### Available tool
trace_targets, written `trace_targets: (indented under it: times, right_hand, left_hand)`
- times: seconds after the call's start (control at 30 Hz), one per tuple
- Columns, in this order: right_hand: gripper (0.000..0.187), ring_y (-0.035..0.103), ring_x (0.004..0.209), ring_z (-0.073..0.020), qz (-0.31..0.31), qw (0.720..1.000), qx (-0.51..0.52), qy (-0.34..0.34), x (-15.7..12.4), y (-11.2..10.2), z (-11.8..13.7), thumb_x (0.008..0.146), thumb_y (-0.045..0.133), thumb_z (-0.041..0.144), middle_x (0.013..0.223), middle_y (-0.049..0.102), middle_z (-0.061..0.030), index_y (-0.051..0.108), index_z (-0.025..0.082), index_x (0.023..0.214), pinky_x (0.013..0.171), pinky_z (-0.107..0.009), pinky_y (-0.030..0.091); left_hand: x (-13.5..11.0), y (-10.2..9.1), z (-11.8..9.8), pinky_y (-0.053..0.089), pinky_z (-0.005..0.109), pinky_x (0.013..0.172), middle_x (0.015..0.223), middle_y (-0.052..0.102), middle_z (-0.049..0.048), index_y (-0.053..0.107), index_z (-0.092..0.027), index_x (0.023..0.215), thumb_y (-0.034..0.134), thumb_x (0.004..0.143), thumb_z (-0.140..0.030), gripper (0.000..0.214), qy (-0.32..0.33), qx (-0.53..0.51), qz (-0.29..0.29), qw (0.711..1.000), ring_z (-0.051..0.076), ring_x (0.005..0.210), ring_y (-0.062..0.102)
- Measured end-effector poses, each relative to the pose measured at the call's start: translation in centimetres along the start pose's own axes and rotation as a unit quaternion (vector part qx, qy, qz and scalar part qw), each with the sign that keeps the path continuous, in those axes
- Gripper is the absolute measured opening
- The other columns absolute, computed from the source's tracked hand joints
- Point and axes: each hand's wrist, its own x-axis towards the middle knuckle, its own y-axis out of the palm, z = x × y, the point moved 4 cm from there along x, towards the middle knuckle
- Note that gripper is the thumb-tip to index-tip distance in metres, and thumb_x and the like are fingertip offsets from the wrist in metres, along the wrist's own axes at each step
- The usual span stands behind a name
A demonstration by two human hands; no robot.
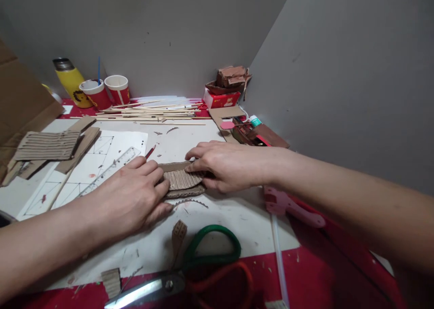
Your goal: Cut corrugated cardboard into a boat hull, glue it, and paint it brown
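A ridged corrugated cardboard piece [183, 180] lies on a flat cardboard piece [174, 166] at the middle of the table. My left hand [137, 191] grips the left end, its fingers bent over the edge and its thumb near the front. At the right end my right hand [227, 164] holds the same piece, fingertips pressed on its upper face and edge. The far ends are covered by my fingers. A thin curled cardboard strip [191, 201] lies just in front. A pencil [150, 152] and a clear ruler [111, 171] rest beside my left hand.
Large scissors [213, 228] lie at the front, near a pink glue gun [291, 207] and a clear glue stick [280, 259]. Cardboard scraps [47, 145] sit at left on drawn paper. Wooden sticks [145, 112], cups [118, 90] and a yellow bottle [73, 83] stand behind.
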Motion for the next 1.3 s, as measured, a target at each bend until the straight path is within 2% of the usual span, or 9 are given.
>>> trace_targets:
  times: [0.37, 0.43, 0.5, 0.6, 0.67, 0.77, 0.97, 1.07, 1.3]
  right_hand:
    - [0.013, 0.062, 0.099, -0.0267, 0.0, 0.999, 0.025, 0.02, 0.9, 1.4, -0.5, 0.085, 0.067, 0.02, 0.107, 0.068, -0.0122, 0.076, 0.018, 0.093, 0.084, -0.037, 0.048]
    - [0.016, 0.063, 0.099, -0.0261, 0.0, 0.998, 0.05, 0.038, 0.8, 1.5, -0.5, 0.085, 0.066, 0.019, 0.107, 0.068, -0.012, 0.075, 0.016, 0.098, 0.083, -0.036, 0.049]
    - [0.022, 0.064, 0.098, -0.0253, 0.0, 0.996, 0.076, 0.051, 0.7, 1.6, -0.5, 0.085, 0.065, 0.017, 0.109, 0.068, -0.0119, 0.072, 0.015, 0.105, 0.083, -0.034, 0.049]
    - [0.025, 0.064, 0.1, -0.0252, -0.005, 0.993, 0.099, 0.061, 0.6, 1.6, -0.5, 0.085, 0.064, 0.016, 0.115, 0.066, -0.0125, 0.07, 0.014, 0.109, 0.084, -0.034, 0.049]
    - [0.026, 0.064, 0.1, -0.0255, -0.015, 0.992, 0.106, 0.063, 0.5, 1.7, -0.6, 0.084, 0.065, 0.016, 0.115, 0.066, -0.0128, 0.069, 0.014, 0.109, 0.085, -0.035, 0.05]
    - [0.029, 0.063, 0.1, -0.0251, -0.04, 0.991, 0.114, 0.056, 0.5, 1.9, -0.6, 0.083, 0.066, 0.016, 0.111, 0.066, -0.0125, 0.067, 0.013, 0.112, 0.086, -0.035, 0.05]
    - [0.029, 0.063, 0.099, -0.0255, -0.061, 0.99, 0.113, 0.061, 0.1, 2.1, -0.3, 0.085, 0.065, 0.016, 0.109, 0.067, -0.0126, 0.068, 0.014, 0.113, 0.086, -0.038, 0.051]
    - [0.023, 0.061, 0.104, -0.0291, -0.078, 0.993, 0.07, 0.055, 0.2, 1.8, 0.0, 0.086, 0.066, 0.02, 0.116, 0.065, -0.0154, 0.072, 0.015, 0.107, 0.088, -0.043, 0.049]
    - [0.021, 0.056, 0.108, -0.0315, -0.098, 0.994, 0.032, 0.022, 1.4, 1.8, 0.2, 0.086, 0.069, 0.034, 0.116, 0.065, -0.0152, 0.076, 0.014, 0.084, 0.092, -0.047, 0.045]
  left_hand:
    - [0.2, 0.7, -1.1, 0.041, 0.043, 0.077, 0.081, 0.066, 0.0092, 0.068, -0.016, 0.083, 0.054, 0.09, -0.042, 0.03, -0.007, 0.003, -0.03, 1.0, 0.027, 0.079, 0.058]
    - [0.0, 0.2, -0.8, 0.042, 0.044, 0.079, 0.082, 0.067, 0.0098, 0.069, -0.016, 0.091, 0.052, 0.091, -0.042, 0.031, -0.009, -0.031, -0.044, 0.998, 0.027, 0.08, 0.059]
    - [-0.5, -0.8, 0.1, 0.043, 0.044, 0.083, 0.094, 0.07, 0.0113, 0.067, -0.016, 0.108, 0.051, 0.092, -0.04, 0.033, -0.023, -0.092, -0.107, 0.99, 0.028, 0.087, 0.061]
    - [-2.2, -2.4, 2.7, 0.046, 0.039, 0.086, 0.114, 0.068, 0.0103, 0.062, -0.02, 0.123, 0.054, 0.092, -0.038, 0.037, -0.155, -0.201, -0.261, 0.931, 0.027, 0.1, 0.062]
    - [-3.4, -2.3, 4.4, 0.049, 0.034, 0.077, 0.11, 0.07, 0.0078, 0.064, -0.023, 0.122, 0.058, 0.089, -0.044, 0.04, -0.289, -0.264, -0.3, 0.87, 0.025, 0.092, 0.064]
    - [-4.1, -0.5, 5.2, 0.049, 0.03, 0.058, 0.095, 0.072, 0.0072, 0.067, -0.021, 0.118, 0.061, 0.082, -0.055, 0.049, -0.399, -0.39, -0.239, 0.795, 0.02, 0.064, 0.063]
    - [-3.7, 2.7, 3.0, 0.046, 0.024, 0.048, 0.064, 0.065, 0.0013, 0.068, -0.018, 0.112, 0.078, 0.071, -0.04, 0.048, -0.395, -0.619, -0.167, 0.658, 0.017, 0.053, 0.059]
    - [-3.7, 3.8, 2.7, 0.045, 0.024, 0.048, 0.063, 0.063, 0.0, 0.067, -0.019, 0.115, 0.08, 0.068, -0.033, 0.051, -0.388, -0.639, -0.164, 0.643, 0.017, 0.056, 0.059]
    - [-3.6, 4.5, 2.9, 0.05, 0.033, 0.068, 0.099, 0.068, 0.009, 0.062, -0.017, 0.119, 0.073, 0.073, -0.033, 0.05, -0.407, -0.615, -0.133, 0.662, 0.022, 0.082, 0.063]
